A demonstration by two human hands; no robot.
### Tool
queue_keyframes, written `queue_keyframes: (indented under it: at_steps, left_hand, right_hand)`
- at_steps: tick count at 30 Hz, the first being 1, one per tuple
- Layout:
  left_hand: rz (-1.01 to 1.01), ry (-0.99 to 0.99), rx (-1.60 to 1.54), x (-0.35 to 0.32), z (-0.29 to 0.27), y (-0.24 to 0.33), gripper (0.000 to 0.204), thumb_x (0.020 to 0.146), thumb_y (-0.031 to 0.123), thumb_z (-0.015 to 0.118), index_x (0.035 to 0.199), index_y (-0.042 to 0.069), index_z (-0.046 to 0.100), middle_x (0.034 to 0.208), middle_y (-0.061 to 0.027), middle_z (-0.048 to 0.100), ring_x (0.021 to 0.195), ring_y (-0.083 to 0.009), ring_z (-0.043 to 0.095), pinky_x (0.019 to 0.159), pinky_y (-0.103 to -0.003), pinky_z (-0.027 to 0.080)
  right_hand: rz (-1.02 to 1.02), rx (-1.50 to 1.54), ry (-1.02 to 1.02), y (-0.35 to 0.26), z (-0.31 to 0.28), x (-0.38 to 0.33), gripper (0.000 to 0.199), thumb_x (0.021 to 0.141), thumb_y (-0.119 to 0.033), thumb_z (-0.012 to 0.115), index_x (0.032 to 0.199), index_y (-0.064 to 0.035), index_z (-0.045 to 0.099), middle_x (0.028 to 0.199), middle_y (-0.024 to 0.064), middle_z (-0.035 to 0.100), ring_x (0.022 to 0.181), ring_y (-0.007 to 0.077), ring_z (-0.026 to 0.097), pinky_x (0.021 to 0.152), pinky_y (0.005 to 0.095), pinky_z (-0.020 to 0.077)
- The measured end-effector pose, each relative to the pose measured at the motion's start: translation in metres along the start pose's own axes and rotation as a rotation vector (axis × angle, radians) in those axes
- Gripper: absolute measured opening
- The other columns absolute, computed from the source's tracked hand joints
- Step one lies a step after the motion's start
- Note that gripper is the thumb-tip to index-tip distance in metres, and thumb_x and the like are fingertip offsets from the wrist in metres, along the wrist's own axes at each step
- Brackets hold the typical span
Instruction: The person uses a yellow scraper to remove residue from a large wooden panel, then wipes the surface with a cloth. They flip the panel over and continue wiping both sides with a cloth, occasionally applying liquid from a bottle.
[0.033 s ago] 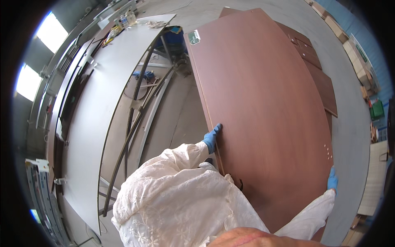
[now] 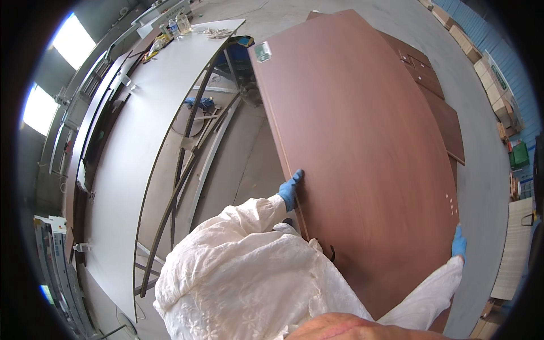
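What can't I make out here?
Head view, all:
Flat reddish-brown panel: underside hidden by its top face; near end partly by the white fabric right sleeve.
Blue-gloved left hand, blue-gloved right hand: any grip underneath, hidden by panel.
Small clear bottles: contents too small.

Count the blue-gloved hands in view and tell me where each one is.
2. The left blue-gloved hand is at the left edge of the large, flat, reddish-brown panel; the right blue-gloved hand is at its right edge, lower in the picture. None seems hidden.
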State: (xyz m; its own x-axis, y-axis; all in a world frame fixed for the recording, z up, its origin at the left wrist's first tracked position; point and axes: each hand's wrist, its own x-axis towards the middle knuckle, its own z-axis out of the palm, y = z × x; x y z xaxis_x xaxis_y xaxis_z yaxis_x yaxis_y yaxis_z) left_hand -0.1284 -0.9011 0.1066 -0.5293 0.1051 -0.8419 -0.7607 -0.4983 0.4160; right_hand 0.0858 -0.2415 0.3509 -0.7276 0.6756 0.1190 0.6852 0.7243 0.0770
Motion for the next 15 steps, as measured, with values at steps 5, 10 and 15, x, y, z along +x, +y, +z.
queue_keyframes:
  at_steps: [5,10,15]
  left_hand:
    - [0.074,-0.042,-0.201,-0.025,-0.015,0.041,0.076,0.085,0.066,0.082,0.137,0.012,0.068,0.138,-0.0101,0.070,0.123,-0.0307,0.067,0.107,-0.056,0.051]
    - [0.191,0.130,-0.300,-0.057,-0.019,0.058,0.090,0.083,0.073,0.079,0.148,0.013,0.061,0.152,-0.0118,0.062,0.134,-0.0312,0.061,0.115,-0.057,0.045]
    - [0.349,0.239,-0.525,-0.074,-0.033,0.050,0.096,0.081,0.071,0.082,0.149,0.008,0.059,0.150,-0.0134,0.062,0.135,-0.0323,0.059,0.115,-0.053,0.045]
  right_hand:
    - [-0.017,0.029,-0.224,-0.139,-0.047,0.098,0.089,0.103,-0.076,0.039,0.119,0.0029,0.076,0.127,0.0270,0.073,0.120,0.0468,0.068,0.102,0.0514,0.0527]
    - [-0.355,0.340,-0.085,-0.240,-0.019,0.223,0.104,0.097,-0.087,0.038,0.102,0.0094,0.075,0.085,0.0299,0.066,0.084,0.0385,0.068,0.082,0.0535,0.0522]
    - [-0.556,0.353,-0.202,-0.384,0.003,0.327,0.102,0.097,-0.087,0.039,0.080,0.0098,0.067,0.071,0.0258,0.049,0.069,0.0294,0.047,0.068,0.0513,0.0441]
